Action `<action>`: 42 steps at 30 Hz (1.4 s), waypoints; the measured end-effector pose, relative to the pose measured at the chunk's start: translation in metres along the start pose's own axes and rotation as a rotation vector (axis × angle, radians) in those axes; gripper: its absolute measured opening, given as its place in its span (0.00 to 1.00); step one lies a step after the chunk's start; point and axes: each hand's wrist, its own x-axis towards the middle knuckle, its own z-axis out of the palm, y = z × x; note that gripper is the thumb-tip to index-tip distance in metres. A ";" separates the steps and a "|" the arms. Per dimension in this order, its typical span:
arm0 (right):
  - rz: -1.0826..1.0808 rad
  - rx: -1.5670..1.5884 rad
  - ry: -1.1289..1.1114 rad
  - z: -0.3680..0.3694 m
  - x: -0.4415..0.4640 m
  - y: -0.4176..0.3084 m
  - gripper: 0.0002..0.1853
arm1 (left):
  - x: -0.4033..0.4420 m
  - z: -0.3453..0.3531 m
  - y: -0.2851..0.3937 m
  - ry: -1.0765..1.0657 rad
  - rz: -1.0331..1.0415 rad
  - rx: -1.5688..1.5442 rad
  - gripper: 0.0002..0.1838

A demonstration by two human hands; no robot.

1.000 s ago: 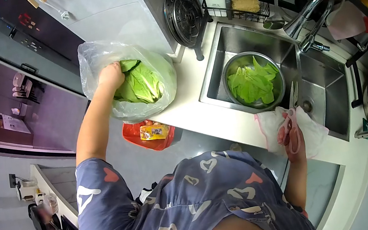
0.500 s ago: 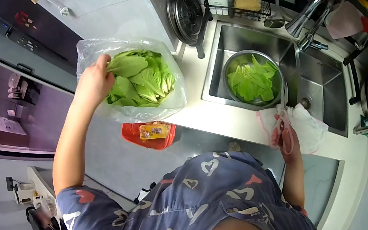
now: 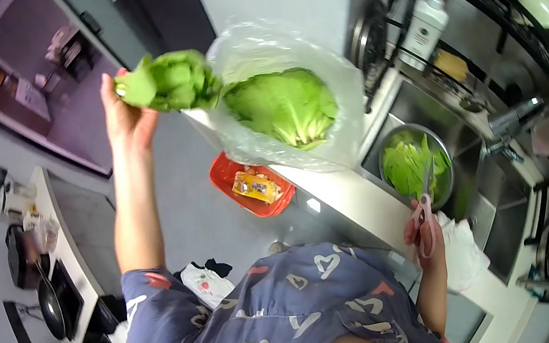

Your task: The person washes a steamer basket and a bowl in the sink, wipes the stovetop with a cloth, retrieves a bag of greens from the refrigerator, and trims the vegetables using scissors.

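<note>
My left hand (image 3: 130, 120) grips a bunch of leafy greens (image 3: 176, 82) by its stem end, raised to the left of a clear plastic bag (image 3: 345, 111). Inside the bag, on the counter, lie more leafy greens (image 3: 284, 100) with pale stems. My right hand (image 3: 427, 236) is closed round the pale pink handles of a pair of scissors (image 3: 425, 207). The blades point up over a metal bowl (image 3: 450, 181), which holds loose green leaves (image 3: 409, 162) and sits in the sink.
A red bin (image 3: 223, 173) with a yellow packet stands below the counter edge. Beside the sink (image 3: 500, 242) lies a white cloth (image 3: 465, 259). A faucet (image 3: 515, 118), white bottle (image 3: 425, 27) and black rack border the sink. A pan (image 3: 52, 306) sits on the left counter.
My left hand has lifted a bunch of greens out of the bag and moved it left. The view has turned left. The scissors stay in my right hand near the bowl.
</note>
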 end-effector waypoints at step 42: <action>0.433 -0.499 -0.950 0.250 0.103 0.019 0.27 | -0.092 -0.189 -0.107 -0.323 -1.046 0.317 0.17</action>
